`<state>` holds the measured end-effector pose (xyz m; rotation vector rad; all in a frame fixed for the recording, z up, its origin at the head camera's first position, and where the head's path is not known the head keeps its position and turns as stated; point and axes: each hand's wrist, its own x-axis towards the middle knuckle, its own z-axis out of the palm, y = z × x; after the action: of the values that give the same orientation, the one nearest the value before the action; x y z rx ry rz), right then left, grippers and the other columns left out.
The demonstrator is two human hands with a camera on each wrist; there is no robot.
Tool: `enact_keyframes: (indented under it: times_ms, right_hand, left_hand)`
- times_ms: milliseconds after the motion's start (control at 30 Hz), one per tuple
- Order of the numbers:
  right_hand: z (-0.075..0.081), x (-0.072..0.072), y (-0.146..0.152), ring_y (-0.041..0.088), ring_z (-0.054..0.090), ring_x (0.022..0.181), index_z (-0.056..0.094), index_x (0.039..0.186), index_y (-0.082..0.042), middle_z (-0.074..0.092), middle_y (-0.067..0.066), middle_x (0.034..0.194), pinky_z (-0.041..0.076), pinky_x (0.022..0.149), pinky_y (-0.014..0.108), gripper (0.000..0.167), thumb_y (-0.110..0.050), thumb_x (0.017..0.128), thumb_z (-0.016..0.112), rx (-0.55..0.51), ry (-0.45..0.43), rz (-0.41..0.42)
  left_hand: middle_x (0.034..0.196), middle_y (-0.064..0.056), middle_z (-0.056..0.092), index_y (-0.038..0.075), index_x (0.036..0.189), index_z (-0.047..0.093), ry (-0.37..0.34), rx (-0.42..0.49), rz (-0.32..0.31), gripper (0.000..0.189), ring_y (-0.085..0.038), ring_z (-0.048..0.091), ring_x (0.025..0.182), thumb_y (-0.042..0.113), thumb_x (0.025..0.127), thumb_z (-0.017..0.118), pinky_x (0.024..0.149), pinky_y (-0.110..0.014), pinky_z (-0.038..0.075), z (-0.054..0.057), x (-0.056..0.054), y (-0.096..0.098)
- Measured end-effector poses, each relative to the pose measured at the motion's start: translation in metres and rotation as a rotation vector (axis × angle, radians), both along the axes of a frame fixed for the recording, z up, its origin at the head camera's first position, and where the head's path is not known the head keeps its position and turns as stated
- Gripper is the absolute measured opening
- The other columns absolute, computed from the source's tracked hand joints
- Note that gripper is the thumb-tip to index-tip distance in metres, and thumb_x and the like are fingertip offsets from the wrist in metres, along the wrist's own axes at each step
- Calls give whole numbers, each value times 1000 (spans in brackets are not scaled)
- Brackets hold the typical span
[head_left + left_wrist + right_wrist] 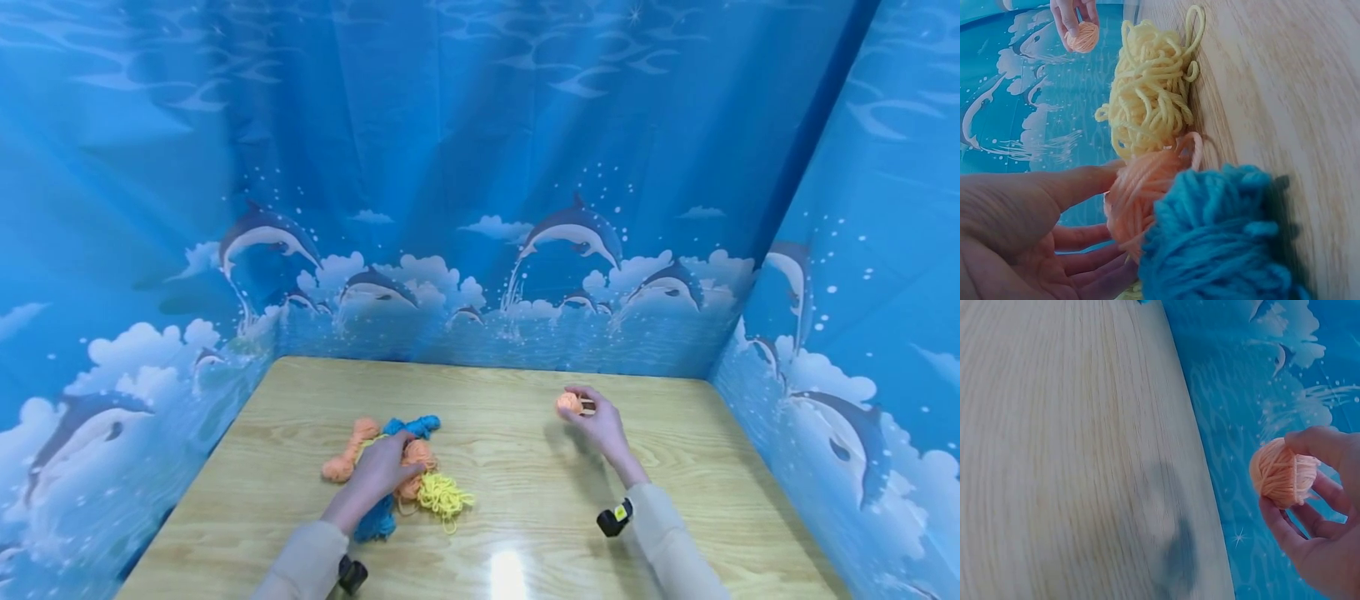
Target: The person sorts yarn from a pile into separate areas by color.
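My right hand (602,423) holds a small peach ball of yarn (1282,474) between thumb and fingers, raised over the right side of the table. On the left, my left hand (381,469) reaches into a heap of yarn. Its thumb and fingers grip another peach yarn ball (1144,194), partly covered by blue yarn (1216,244) in the left wrist view. A loose yellow bundle (442,493) lies just right of that hand. Beyond the hand sits a second blue piece (420,427), and to its left a peach skein (348,454).
The wood-grain table (517,467) carries the yarn heap on its left half. A blue curtain (480,200) printed with dolphins stands along the back and both sides. Black wrist cameras (615,518) sit on both sleeves.
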<state>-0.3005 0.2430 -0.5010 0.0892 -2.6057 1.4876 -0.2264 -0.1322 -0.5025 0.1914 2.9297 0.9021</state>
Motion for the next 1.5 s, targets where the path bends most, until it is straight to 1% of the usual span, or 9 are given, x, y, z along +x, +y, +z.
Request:
enact_keyframes:
  times_ms: [133, 300, 467, 700, 867, 1067, 1333, 1433, 1500]
  right_hand:
    - [-1, -4, 5, 37, 58, 119, 61, 136, -2, 59, 21, 138, 54, 97, 48, 50, -18, 92, 77, 0, -10, -8]
    - [-6, -10, 10, 38, 57, 119, 59, 138, -2, 56, 22, 140, 54, 98, 49, 51, -17, 92, 76, 7, -17, -16]
    - [-10, -14, 14, 39, 58, 120, 60, 137, -3, 56, 22, 140, 53, 99, 51, 50, -16, 92, 76, 18, -35, -37]
    - [-15, -20, 14, 37, 59, 118, 60, 137, -3, 59, 21, 138, 53, 99, 49, 50, -13, 91, 77, 17, -55, -40]
    - [-20, -22, 15, 38, 61, 113, 61, 135, 0, 62, 24, 130, 54, 96, 49, 48, -12, 91, 77, 43, -42, -28]
    - [-27, -25, 17, 40, 62, 113, 61, 134, 0, 62, 26, 128, 52, 98, 51, 47, -11, 91, 76, 66, -71, -20]
    - [-34, -26, 23, 40, 62, 113, 61, 134, 2, 61, 26, 128, 52, 99, 52, 45, -11, 93, 74, 83, -66, -3]
    - [-35, -26, 24, 39, 62, 111, 61, 133, 2, 61, 27, 129, 52, 97, 52, 44, -10, 94, 74, 97, -65, 4]
    - [-35, -27, 25, 39, 62, 111, 61, 134, 1, 61, 26, 130, 52, 96, 52, 43, -10, 94, 74, 106, -75, 2]
  left_hand:
    - [100, -11, 69, -4, 136, 57, -3, -9, 0, 59, -18, 61, 72, 25, 90, 78, 56, -32, 48, 0, -2, 0]
    - [112, -17, 69, -5, 136, 56, -16, -14, -1, 59, -28, 67, 88, 25, 91, 78, 64, -37, 54, -1, -2, 1]
    - [115, -19, 68, -6, 137, 55, -29, -15, 1, 60, -31, 67, 91, 26, 91, 78, 65, -37, 54, -2, -3, 2]
    - [105, -14, 70, -5, 136, 57, -19, -14, -1, 59, -22, 64, 79, 24, 90, 79, 58, -33, 48, -2, -3, 2]
    - [105, -13, 70, -3, 134, 59, 0, -4, -1, 55, -23, 64, 80, 22, 89, 80, 59, -34, 50, -3, -3, 1]
    - [101, -10, 69, 0, 129, 62, 42, 4, -7, 50, -22, 64, 81, 21, 88, 81, 63, -36, 52, -6, -4, -1]
    - [99, -6, 68, 2, 131, 61, 43, 87, -4, 50, -15, 59, 76, 20, 88, 81, 60, -32, 48, -7, -3, -4]
    - [94, -3, 66, 4, 133, 61, 38, 120, -3, 51, -13, 56, 73, 20, 88, 80, 57, -30, 45, -8, -3, -6]
    - [91, -1, 65, 5, 132, 62, 54, 132, -8, 50, -12, 55, 72, 20, 88, 81, 56, -29, 44, -8, -4, -7]
